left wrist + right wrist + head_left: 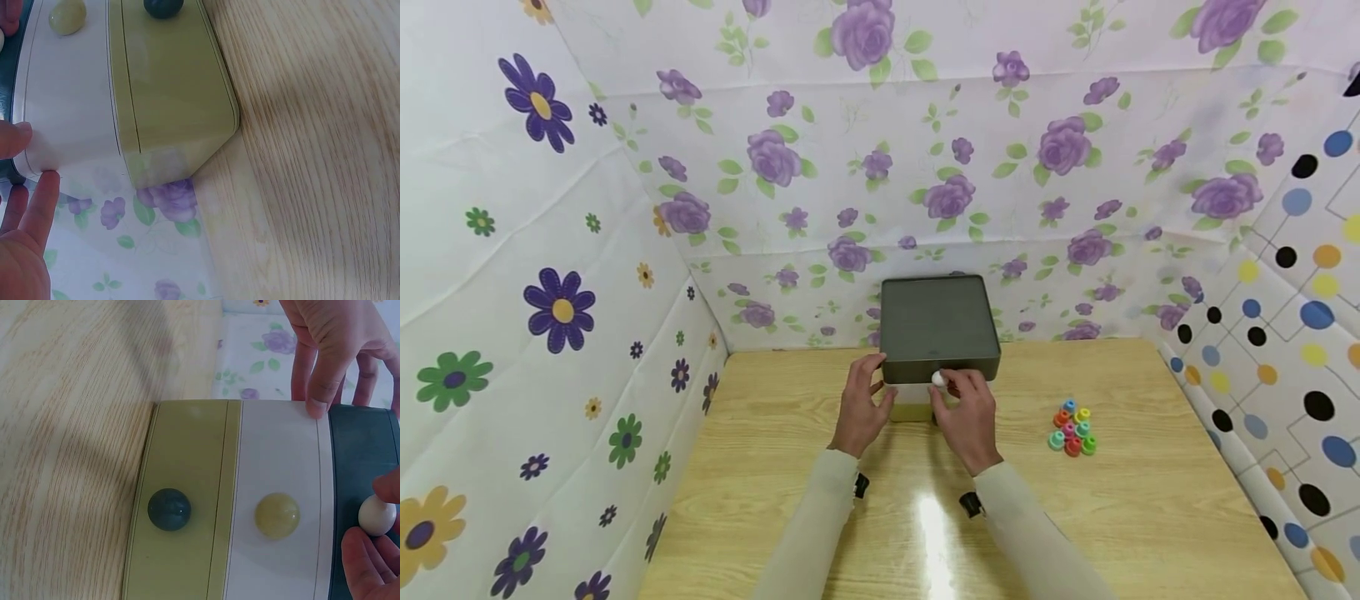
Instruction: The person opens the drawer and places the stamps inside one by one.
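Note:
A small box of three stacked drawers [937, 317] has a dark top drawer [362, 444], a white middle one [275, 444] and a yellow-green bottom one [190, 444]. My right hand [967, 417] pinches the white round knob [377, 515] of the top drawer between thumb and fingers. My left hand [859, 408] is at the box's left side, its thumb [317, 407] on the front near the edge and its extended fingers [42, 200] against the side. A yellow knob [277, 515] and a dark knob [169, 509] show on the lower drawers.
On the wooden table [1120, 517], to the right of the box, lies a cluster of several small coloured pieces [1072, 427]. A flowered cloth [820, 167] hangs behind the box, with a flowered cloth on the left and a dotted one on the right.

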Action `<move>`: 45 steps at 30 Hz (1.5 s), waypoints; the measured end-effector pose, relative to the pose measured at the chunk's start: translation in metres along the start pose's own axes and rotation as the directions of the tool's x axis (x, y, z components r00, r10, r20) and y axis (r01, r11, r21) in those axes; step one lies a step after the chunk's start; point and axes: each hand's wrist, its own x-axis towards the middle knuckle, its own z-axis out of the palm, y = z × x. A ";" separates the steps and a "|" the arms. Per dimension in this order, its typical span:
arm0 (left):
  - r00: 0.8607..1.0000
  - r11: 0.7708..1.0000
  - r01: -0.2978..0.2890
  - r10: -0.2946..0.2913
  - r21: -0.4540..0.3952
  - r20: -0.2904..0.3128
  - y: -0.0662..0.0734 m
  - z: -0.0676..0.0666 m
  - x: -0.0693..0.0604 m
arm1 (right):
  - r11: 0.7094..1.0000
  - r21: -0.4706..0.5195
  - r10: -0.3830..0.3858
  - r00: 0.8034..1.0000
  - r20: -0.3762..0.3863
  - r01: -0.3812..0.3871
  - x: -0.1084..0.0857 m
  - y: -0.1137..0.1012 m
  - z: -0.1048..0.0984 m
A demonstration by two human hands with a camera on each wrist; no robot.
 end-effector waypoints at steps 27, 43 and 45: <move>0.999 0.999 -0.039 0.040 0.037 -0.019 -0.005 0.000 0.001 | 1.000 -0.031 0.004 1.000 -0.001 -0.004 0.007 -0.001 0.002; 0.999 0.998 -0.048 0.048 0.039 -0.008 -0.005 0.000 0.002 | 0.999 -0.041 0.001 1.000 -0.004 -0.001 0.004 -0.006 -0.002; 0.998 0.997 -0.052 0.053 0.048 -0.014 -0.006 0.000 0.002 | 0.999 -0.043 0.000 1.000 -0.004 0.000 0.002 -0.007 -0.002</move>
